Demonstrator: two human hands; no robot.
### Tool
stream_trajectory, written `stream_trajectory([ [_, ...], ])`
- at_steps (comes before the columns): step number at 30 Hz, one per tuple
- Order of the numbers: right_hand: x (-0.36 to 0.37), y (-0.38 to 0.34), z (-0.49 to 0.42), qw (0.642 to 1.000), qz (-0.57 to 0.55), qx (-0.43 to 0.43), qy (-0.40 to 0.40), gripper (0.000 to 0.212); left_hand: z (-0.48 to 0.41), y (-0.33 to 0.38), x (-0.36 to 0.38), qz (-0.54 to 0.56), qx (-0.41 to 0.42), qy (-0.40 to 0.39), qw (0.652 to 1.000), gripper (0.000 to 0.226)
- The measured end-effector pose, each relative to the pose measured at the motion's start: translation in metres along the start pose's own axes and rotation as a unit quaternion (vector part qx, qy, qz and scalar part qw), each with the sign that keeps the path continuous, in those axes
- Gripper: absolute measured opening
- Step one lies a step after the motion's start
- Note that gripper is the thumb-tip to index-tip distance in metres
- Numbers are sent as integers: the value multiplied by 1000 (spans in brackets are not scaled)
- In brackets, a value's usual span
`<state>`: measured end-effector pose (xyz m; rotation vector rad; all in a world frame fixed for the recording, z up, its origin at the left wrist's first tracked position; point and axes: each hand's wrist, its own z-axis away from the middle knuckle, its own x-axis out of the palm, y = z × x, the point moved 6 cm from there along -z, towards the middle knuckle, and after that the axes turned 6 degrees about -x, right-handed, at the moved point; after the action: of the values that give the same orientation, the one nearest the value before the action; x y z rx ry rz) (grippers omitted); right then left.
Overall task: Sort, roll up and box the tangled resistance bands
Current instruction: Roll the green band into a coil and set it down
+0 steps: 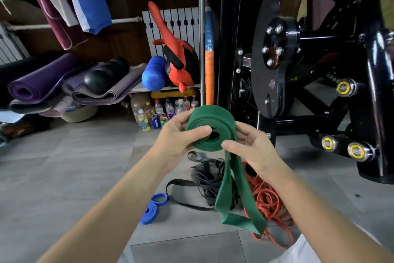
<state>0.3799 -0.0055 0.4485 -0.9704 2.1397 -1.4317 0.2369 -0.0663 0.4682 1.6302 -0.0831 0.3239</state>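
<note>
A wide green resistance band [213, 120] is partly rolled into a coil held in front of me; its loose tail hangs down to about knee height. My left hand [179, 137] grips the coil from the left, thumb across its centre. My right hand [253, 145] grips it from the right, thumb on the lower edge where the tail leaves. On the floor below lie a tangled black band [204, 175], a tangled orange-red band [268, 201] and a rolled blue band [154, 207].
A black gym machine [298, 71] stands close on the right. Yoga mats [42, 83], a blue foam roller [153, 73], an orange bag and several bottles and cans [157, 113] line the back wall. Grey floor tiles [64, 177] spread to the left.
</note>
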Motion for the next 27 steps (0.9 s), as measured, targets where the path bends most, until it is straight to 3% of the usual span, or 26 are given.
stream_trajectory([
  [3, -3, -6, -6, 1000, 5, 2, -3, 47, 0, -10, 1, 63, 0, 5, 998, 31],
  [9, -20, -20, -14, 989, 147, 0, -5, 45, -2, -11, -3, 59, -4, 19, 998, 36],
  [14, -10, -17, -13, 992, 119, 19, -44, 46, -3, -7, -2, 49, -7, 8, 999, 32],
  [19, -6, 0, -5, 999, 35, 19, -7, 43, 3, -14, 2, 62, -22, 12, 998, 36],
  [22, -7, 6, -2, 999, 19, 28, -12, 40, 6, -8, 0, -85, -51, -5, 995, 46],
  [25, -3, 8, -3, 997, 50, 39, -44, 44, 0, 16, -4, -288, -50, -47, 955, 47],
  [27, 0, 9, -4, 996, 59, 44, -56, 47, -2, 25, -2, -336, -64, -87, 936, 37],
])
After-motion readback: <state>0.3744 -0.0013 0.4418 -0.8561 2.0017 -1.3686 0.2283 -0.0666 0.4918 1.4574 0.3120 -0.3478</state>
